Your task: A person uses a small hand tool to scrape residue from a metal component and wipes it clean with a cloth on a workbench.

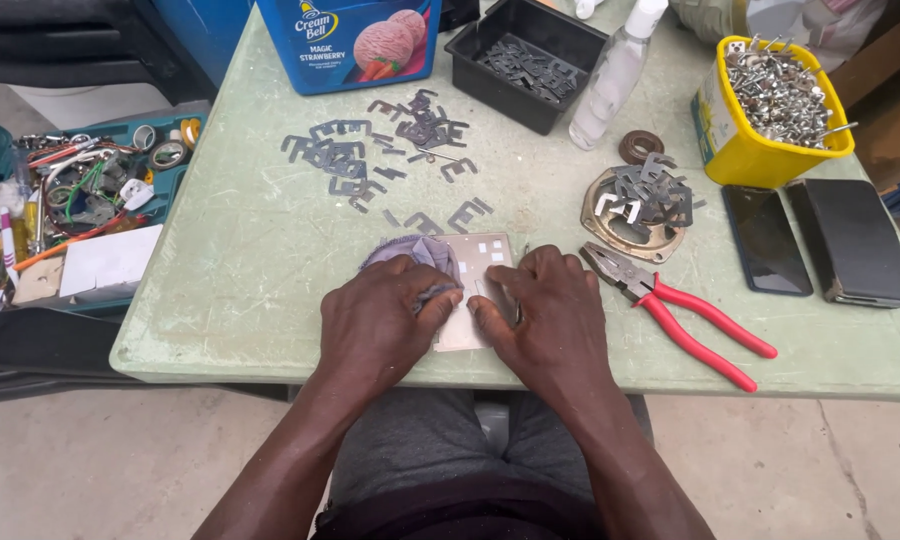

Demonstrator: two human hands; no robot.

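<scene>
While both hands rest at the near edge of the pale green table point(230, 290), they press on a flat beige plate with small square cut-outs point(480, 262) lying between them. The left hand point(380, 322) is curled over a grey cloth point(418, 258), fingers bent and pushing it onto the plate's left part. The right hand point(550, 310) lies knuckles up on the plate's right part, fingers folded down against it; whether they pinch anything I cannot tell. Just right of that hand lie red-handled pliers point(675, 315), jaws pointing toward the plate. Further right, two dark phones point(820, 240) lie side by side. Beyond the pliers, a round brass-coloured disc point(610, 215) carries a heap of grey metal clips, with a small brown ring point(641, 146) just behind it. More grey stamped clips point(370, 155) are scattered across the table's middle. At the far edge stand a blue ice-cream tub point(350, 45), a black tray of clips point(525, 60), a clear spray bottle point(610, 80) and a yellow tub of metal screws point(770, 110). Off the table on the left sits a teal toolbox point(80, 210) full of wires and tape.
</scene>
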